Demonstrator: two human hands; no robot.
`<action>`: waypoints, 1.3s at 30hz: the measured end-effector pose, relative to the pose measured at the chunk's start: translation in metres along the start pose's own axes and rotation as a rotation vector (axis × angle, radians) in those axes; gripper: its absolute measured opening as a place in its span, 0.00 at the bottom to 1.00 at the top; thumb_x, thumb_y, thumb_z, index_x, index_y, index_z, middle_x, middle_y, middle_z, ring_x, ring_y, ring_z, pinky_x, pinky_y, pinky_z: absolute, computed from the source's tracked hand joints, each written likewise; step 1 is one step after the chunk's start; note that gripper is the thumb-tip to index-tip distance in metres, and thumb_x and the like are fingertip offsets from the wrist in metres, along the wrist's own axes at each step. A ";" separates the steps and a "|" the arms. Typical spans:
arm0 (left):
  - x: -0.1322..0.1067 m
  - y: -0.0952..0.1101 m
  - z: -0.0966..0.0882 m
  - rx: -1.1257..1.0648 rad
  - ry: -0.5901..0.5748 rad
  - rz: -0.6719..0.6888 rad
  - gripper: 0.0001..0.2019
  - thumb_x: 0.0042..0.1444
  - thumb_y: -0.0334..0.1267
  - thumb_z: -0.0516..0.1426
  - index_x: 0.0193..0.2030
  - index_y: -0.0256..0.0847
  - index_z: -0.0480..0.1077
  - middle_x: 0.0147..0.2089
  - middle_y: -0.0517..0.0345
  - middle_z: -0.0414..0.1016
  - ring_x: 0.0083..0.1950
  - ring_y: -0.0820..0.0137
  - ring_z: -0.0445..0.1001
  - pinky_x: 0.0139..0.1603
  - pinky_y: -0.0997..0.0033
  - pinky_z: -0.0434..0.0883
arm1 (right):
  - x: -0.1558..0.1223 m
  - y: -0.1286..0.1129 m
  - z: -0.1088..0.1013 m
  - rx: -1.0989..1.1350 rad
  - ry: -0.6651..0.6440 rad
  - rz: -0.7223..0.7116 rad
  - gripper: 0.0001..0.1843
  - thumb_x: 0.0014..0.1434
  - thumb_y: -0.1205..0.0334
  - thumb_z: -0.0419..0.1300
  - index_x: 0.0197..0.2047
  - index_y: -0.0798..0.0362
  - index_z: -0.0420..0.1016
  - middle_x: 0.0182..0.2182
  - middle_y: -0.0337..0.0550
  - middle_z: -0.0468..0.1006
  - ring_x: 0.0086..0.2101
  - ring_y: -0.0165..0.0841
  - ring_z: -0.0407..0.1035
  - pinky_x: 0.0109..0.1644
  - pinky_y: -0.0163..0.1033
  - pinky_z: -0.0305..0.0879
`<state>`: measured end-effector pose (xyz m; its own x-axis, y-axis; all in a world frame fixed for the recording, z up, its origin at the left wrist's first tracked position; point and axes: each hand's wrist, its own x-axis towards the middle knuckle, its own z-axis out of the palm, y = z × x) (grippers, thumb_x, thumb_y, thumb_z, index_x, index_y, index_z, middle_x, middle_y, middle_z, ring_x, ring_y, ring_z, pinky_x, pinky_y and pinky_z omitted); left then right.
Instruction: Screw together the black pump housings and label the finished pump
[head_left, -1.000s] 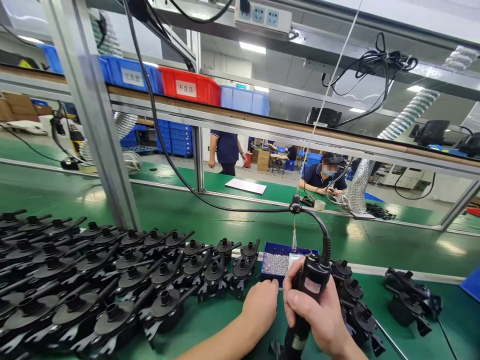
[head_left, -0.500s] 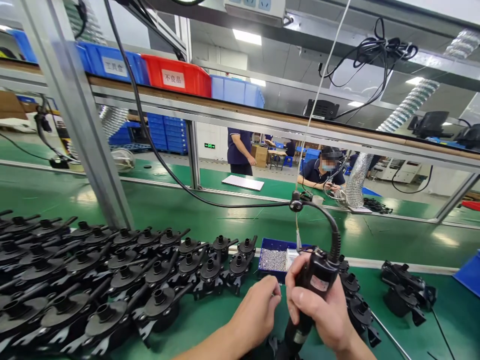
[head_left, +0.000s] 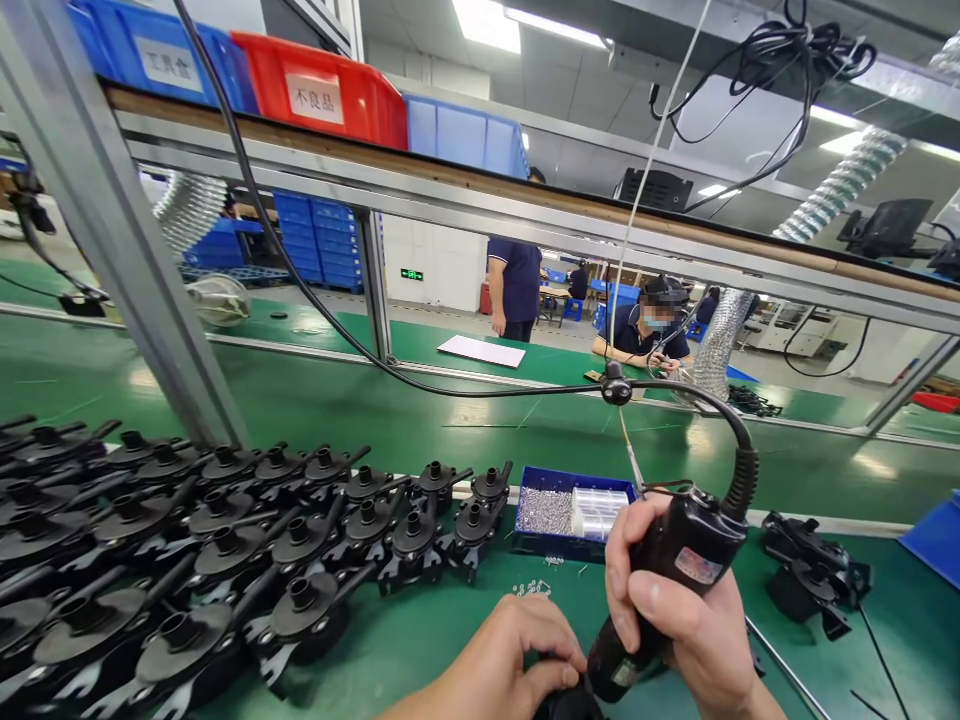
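Note:
My right hand is wrapped around a black electric screwdriver, held tilted with its lower end down to the left. Its cable leaves the top, and a cord hangs from above to it. My left hand is closed beside the screwdriver's lower end, thumb and fingers pinched together over a black plastic part at the bottom edge. What sits between those fingertips is hidden. Small loose metal pieces lie just beyond my left hand. Behind them stands a blue box with small metal pieces and a clear-lidded compartment.
Rows of black round assemblies cover the left of the green bench. More black parts and a metal rod lie right. A metal post rises left. Two people are beyond the frame.
Both hands have come lower, and the screwdriver has shifted right and tilted more. My left hand now meets the black part. The loose metal pieces have come into view.

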<state>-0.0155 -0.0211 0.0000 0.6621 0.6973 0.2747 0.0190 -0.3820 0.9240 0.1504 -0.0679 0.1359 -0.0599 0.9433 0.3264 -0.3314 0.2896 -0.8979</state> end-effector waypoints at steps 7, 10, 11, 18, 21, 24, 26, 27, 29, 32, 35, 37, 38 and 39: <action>-0.001 0.012 -0.014 0.261 -0.198 0.116 0.15 0.70 0.37 0.55 0.48 0.45 0.86 0.46 0.50 0.88 0.49 0.61 0.84 0.54 0.63 0.75 | -0.002 -0.007 0.001 -0.011 0.033 -0.005 0.19 0.59 0.52 0.76 0.43 0.49 0.74 0.30 0.37 0.77 0.20 0.28 0.69 0.24 0.35 0.60; 0.000 0.023 -0.025 0.350 -0.353 0.164 0.22 0.66 0.31 0.52 0.59 0.47 0.83 0.53 0.50 0.87 0.55 0.58 0.83 0.58 0.61 0.76 | -0.002 -0.010 -0.002 -0.020 0.034 -0.031 0.16 0.60 0.52 0.75 0.44 0.48 0.75 0.30 0.37 0.77 0.20 0.28 0.69 0.25 0.33 0.62; 0.001 0.025 -0.029 0.357 -0.393 0.168 0.24 0.65 0.31 0.52 0.61 0.48 0.81 0.54 0.50 0.87 0.56 0.57 0.83 0.59 0.61 0.76 | -0.002 -0.010 -0.004 -0.030 0.030 -0.046 0.16 0.61 0.52 0.75 0.44 0.48 0.75 0.30 0.37 0.77 0.20 0.28 0.69 0.25 0.33 0.63; 0.004 0.033 -0.045 0.496 -0.483 0.143 0.25 0.67 0.33 0.52 0.66 0.50 0.79 0.55 0.47 0.86 0.54 0.52 0.84 0.54 0.58 0.78 | -0.001 -0.018 -0.016 -0.048 0.003 -0.171 0.13 0.64 0.54 0.71 0.46 0.48 0.74 0.31 0.39 0.77 0.19 0.29 0.69 0.23 0.35 0.61; 0.001 0.035 -0.045 0.450 -0.474 0.165 0.24 0.69 0.32 0.52 0.66 0.54 0.79 0.53 0.50 0.86 0.53 0.56 0.84 0.54 0.61 0.78 | -0.002 -0.027 -0.012 -0.040 0.105 -0.137 0.16 0.60 0.52 0.75 0.43 0.48 0.75 0.29 0.37 0.76 0.19 0.29 0.68 0.24 0.36 0.61; -0.001 0.035 -0.041 0.376 -0.427 0.165 0.23 0.69 0.31 0.52 0.65 0.52 0.79 0.55 0.52 0.85 0.55 0.60 0.83 0.57 0.66 0.77 | -0.005 -0.035 -0.009 -0.031 0.145 -0.118 0.17 0.58 0.51 0.76 0.42 0.46 0.75 0.28 0.36 0.76 0.18 0.29 0.68 0.24 0.36 0.59; 0.004 0.029 -0.038 0.440 -0.269 0.071 0.20 0.71 0.32 0.53 0.63 0.49 0.79 0.55 0.52 0.85 0.56 0.61 0.82 0.59 0.67 0.75 | -0.006 -0.039 -0.009 -0.023 0.149 -0.109 0.17 0.57 0.50 0.77 0.42 0.46 0.76 0.27 0.36 0.76 0.18 0.29 0.68 0.25 0.36 0.58; 0.008 0.025 -0.037 0.522 -0.182 -0.011 0.19 0.71 0.32 0.53 0.61 0.47 0.79 0.54 0.52 0.84 0.55 0.61 0.81 0.59 0.67 0.75 | -0.006 -0.040 -0.008 -0.020 0.149 -0.109 0.18 0.57 0.49 0.77 0.42 0.46 0.76 0.27 0.36 0.76 0.18 0.30 0.67 0.25 0.37 0.58; 0.020 0.014 -0.035 0.728 -0.079 -0.191 0.16 0.71 0.31 0.52 0.53 0.43 0.82 0.52 0.49 0.83 0.54 0.59 0.81 0.57 0.65 0.75 | -0.006 -0.042 -0.008 -0.018 0.151 -0.121 0.18 0.56 0.49 0.78 0.42 0.45 0.77 0.27 0.36 0.76 0.18 0.30 0.68 0.25 0.37 0.59; 0.041 -0.004 -0.033 0.860 -0.100 -0.306 0.16 0.67 0.26 0.52 0.45 0.38 0.83 0.48 0.43 0.82 0.52 0.53 0.82 0.53 0.60 0.76 | -0.006 -0.044 -0.008 -0.030 0.160 -0.140 0.18 0.56 0.49 0.78 0.41 0.45 0.77 0.27 0.36 0.77 0.18 0.30 0.68 0.25 0.37 0.60; 0.053 -0.014 -0.028 0.890 -0.144 -0.326 0.13 0.66 0.27 0.55 0.47 0.39 0.82 0.49 0.43 0.82 0.53 0.53 0.82 0.55 0.60 0.76 | -0.007 -0.045 -0.009 -0.044 0.164 -0.163 0.18 0.55 0.49 0.79 0.41 0.46 0.79 0.27 0.36 0.77 0.18 0.30 0.69 0.24 0.37 0.62; 0.054 -0.015 -0.022 0.908 -0.164 -0.339 0.11 0.64 0.27 0.58 0.49 0.39 0.81 0.51 0.43 0.81 0.55 0.52 0.81 0.56 0.59 0.76 | -0.007 -0.045 -0.010 -0.053 0.161 -0.173 0.18 0.56 0.49 0.79 0.41 0.46 0.79 0.27 0.37 0.77 0.18 0.31 0.69 0.24 0.38 0.63; 0.054 -0.015 -0.018 0.918 -0.169 -0.349 0.11 0.63 0.27 0.59 0.49 0.38 0.80 0.51 0.43 0.81 0.55 0.52 0.81 0.57 0.58 0.76 | -0.007 -0.045 -0.010 -0.062 0.160 -0.172 0.18 0.56 0.49 0.79 0.41 0.46 0.78 0.27 0.37 0.77 0.18 0.32 0.69 0.24 0.38 0.63; 0.054 -0.015 -0.014 0.926 -0.170 -0.360 0.11 0.62 0.26 0.59 0.49 0.37 0.79 0.52 0.41 0.80 0.56 0.51 0.80 0.58 0.57 0.75 | -0.007 -0.045 -0.010 -0.074 0.158 -0.170 0.18 0.56 0.50 0.79 0.41 0.46 0.78 0.27 0.37 0.77 0.18 0.32 0.69 0.24 0.38 0.64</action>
<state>0.0099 0.0303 0.0049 0.5990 0.7959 -0.0880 0.7657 -0.5371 0.3538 0.1755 -0.0859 0.1706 0.1403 0.8920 0.4296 -0.2543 0.4518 -0.8551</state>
